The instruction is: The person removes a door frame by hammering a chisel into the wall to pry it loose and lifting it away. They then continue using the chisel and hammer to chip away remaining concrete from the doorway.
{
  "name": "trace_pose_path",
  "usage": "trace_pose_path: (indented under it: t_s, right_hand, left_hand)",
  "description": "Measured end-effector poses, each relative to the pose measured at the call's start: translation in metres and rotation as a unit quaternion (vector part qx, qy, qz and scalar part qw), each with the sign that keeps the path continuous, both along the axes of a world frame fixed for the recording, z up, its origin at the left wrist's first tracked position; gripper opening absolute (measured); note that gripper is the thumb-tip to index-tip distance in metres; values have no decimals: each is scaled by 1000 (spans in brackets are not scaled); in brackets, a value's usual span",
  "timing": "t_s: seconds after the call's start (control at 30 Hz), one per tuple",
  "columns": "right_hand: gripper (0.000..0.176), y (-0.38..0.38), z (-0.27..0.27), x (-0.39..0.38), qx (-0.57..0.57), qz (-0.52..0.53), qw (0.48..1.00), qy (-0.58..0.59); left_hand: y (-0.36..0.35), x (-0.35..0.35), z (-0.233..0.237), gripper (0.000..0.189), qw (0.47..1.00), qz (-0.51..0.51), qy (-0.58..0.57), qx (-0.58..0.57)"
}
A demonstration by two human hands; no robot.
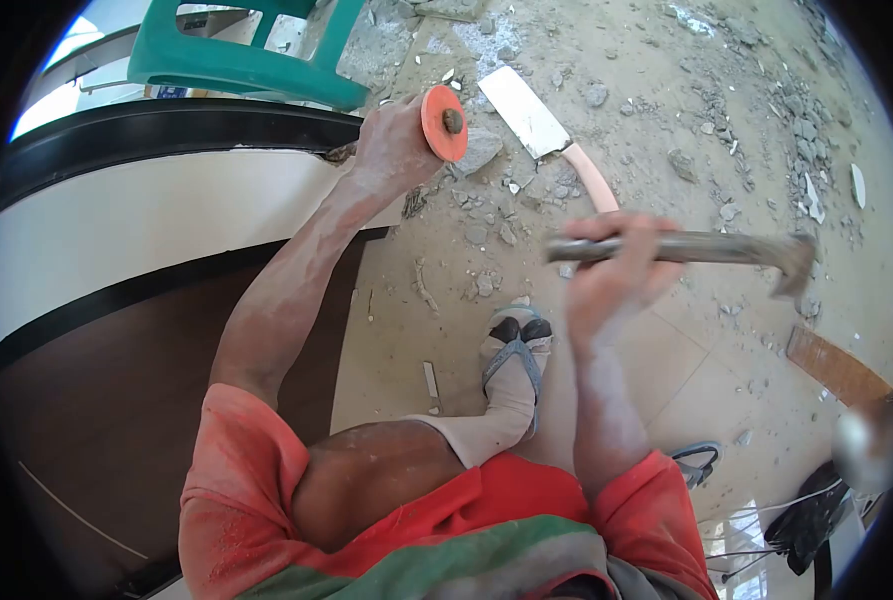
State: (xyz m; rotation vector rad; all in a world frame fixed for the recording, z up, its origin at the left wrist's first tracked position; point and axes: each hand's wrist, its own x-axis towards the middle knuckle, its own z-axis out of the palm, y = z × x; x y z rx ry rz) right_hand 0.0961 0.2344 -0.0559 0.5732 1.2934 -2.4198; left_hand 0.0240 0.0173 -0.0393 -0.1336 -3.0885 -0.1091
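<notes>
Wrapped round a chisel (pixel 452 121) with a round orange guard, my left hand (pixel 391 150) is near the edge of the white-and-dark panel. The chisel's struck end faces me, and its shaft and tip are hidden beneath the guard and hand. My right hand (pixel 621 270), a little blurred, grips a metal hammer (pixel 726 247) by its handle. The hammer lies roughly level, its head pointing right, above the floor. Between and beyond my hands, a cleaver (pixel 526 110) with a pale pink handle rests on the dusty floor; its handle end is partly behind my right hand.
A green plastic stool (pixel 256 75) stands at upper left behind the panel (pixel 146 190). Rubble (pixel 806 130) and dust cover the tiled floor. My sandalled foot (pixel 516 350) is below my hands. A wooden strip (pixel 836 365) and a black bag (pixel 806 525) lie at right.
</notes>
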Motion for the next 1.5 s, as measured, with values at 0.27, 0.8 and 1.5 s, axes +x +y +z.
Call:
trace_pose_path:
  t_s: [0.27,0.8,1.5]
  right_hand:
    - [17,50,10,-7,5,142,990,0]
    - [21,56,-25,-4,101,161,982,2]
    - [21,102,-59,7,120,100,985,-77]
  left_hand:
    - [0,1,-1,27,999,10,-38,10]
    - [-10,77,-8,24,966,-222,-88,-101]
    - [44,40,-2,27,976,-187,-110,-23]
